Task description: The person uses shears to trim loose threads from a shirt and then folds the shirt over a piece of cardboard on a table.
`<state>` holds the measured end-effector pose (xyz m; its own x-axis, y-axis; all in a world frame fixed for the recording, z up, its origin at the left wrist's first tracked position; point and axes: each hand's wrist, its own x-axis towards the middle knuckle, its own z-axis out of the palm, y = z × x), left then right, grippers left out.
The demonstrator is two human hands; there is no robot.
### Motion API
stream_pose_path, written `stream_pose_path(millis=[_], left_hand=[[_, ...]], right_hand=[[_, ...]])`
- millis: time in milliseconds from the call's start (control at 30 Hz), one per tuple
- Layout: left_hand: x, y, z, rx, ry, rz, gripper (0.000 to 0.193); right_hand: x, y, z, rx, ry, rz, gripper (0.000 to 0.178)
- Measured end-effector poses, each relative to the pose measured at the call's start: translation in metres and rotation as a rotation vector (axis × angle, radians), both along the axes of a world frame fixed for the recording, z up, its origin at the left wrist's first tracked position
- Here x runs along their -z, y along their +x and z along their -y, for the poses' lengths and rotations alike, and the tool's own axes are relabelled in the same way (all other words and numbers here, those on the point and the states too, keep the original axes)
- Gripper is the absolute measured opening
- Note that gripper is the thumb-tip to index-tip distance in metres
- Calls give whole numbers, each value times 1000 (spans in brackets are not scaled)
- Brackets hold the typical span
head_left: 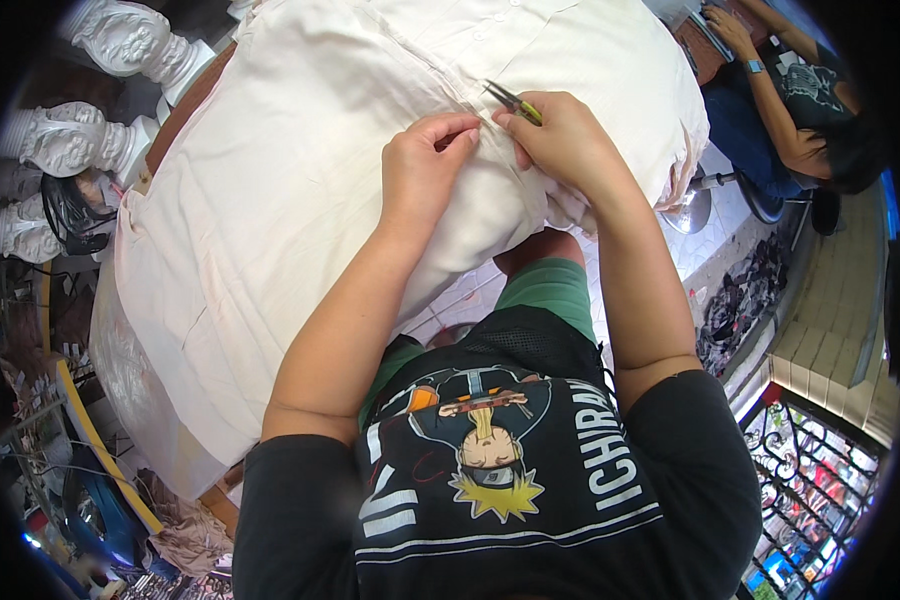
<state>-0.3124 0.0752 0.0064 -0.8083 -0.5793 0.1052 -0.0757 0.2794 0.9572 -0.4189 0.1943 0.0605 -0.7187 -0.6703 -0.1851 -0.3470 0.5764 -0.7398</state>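
Note:
A large piece of cream cloth lies spread over the table in front of me, its near edge bunched and hanging by my knees. A long seam runs down it toward my hands. My left hand is closed at that seam, thumb and fingertips pinched together on the cloth. Just to its right, my right hand is wrapped round a pair of small thread snips with yellow-green and black handles. The blades of the snips point up and left, above the cloth. Both hands' fingertips are close together at the seam.
White ornate pedestals stand along the left side, with black cables beside them. At the upper right another person's arm wears a watch. Dark fabric scraps lie on the floor at right, near a black metal gate.

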Motion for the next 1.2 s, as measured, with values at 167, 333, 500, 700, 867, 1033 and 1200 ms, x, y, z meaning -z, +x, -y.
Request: stream_pose_path(millis=[167, 333, 500, 700, 867, 1033, 1200], left_hand=[[3, -2, 1, 9, 85, 31, 18], [0, -2, 1, 4, 131, 67, 19], [-6, -1, 1, -8, 161, 90, 20], [-13, 0, -4, 13, 218, 171, 20], [-10, 1, -4, -9, 230, 141, 21], [-7, 2, -4, -10, 310, 133, 20], [-14, 0, -7, -16, 395, 141, 20]], right_hand=[[3, -6, 3, -44, -1, 2, 21], [-6, -13, 8, -97, 10, 173, 17], [-8, -18, 5, -115, -21, 256, 18], [-5, -18, 0, -73, -88, 286, 20], [-8, -13, 6, -52, 16, 161, 20], [2, -17, 6, -44, -27, 46, 21], [2, -19, 3, -62, -66, 91, 23]])
